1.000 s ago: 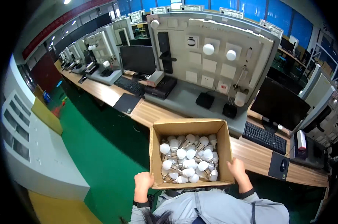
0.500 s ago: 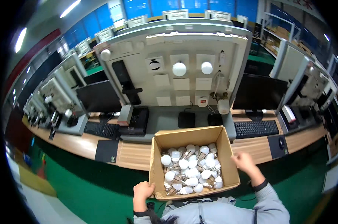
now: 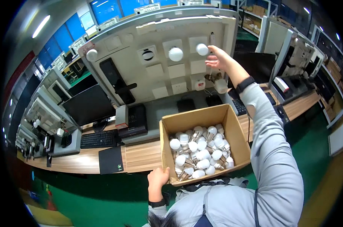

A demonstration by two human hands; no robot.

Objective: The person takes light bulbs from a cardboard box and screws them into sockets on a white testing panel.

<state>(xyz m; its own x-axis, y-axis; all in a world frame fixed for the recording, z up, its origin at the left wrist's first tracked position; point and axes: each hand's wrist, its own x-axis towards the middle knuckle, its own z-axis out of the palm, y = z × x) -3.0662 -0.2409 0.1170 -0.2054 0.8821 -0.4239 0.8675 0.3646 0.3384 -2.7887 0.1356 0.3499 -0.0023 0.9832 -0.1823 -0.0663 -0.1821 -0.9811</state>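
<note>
An open cardboard box [image 3: 241, 142] full of white light bulbs [image 3: 203, 154] with metal screw bases stands in front of me. My left hand [image 3: 158, 178] grips its near left corner. My right hand [image 3: 220, 61] is raised to the upright panel [image 3: 141, 38], with fingers apart. Its fingertips are at the right edge of a round white bulb [image 3: 202, 49] mounted there; whether they touch it I cannot tell. A second mounted bulb [image 3: 175, 54] sits to its left, beside a white fixture with a dark slot [image 3: 147, 55].
The panel also carries a black door lock [image 3: 117, 81] and blank white plates [image 3: 176, 71]. On the desk are a black box [image 3: 134, 121], a monitor [image 3: 89, 105], a keyboard [image 3: 98, 139] and a mouse pad [image 3: 111, 160]. A second monitor [image 3: 254, 68] stands behind my right arm.
My right hand has left the box's right side and risen to the panel's right bulb. The left hand still holds the box. The view has shifted and tilted.
</note>
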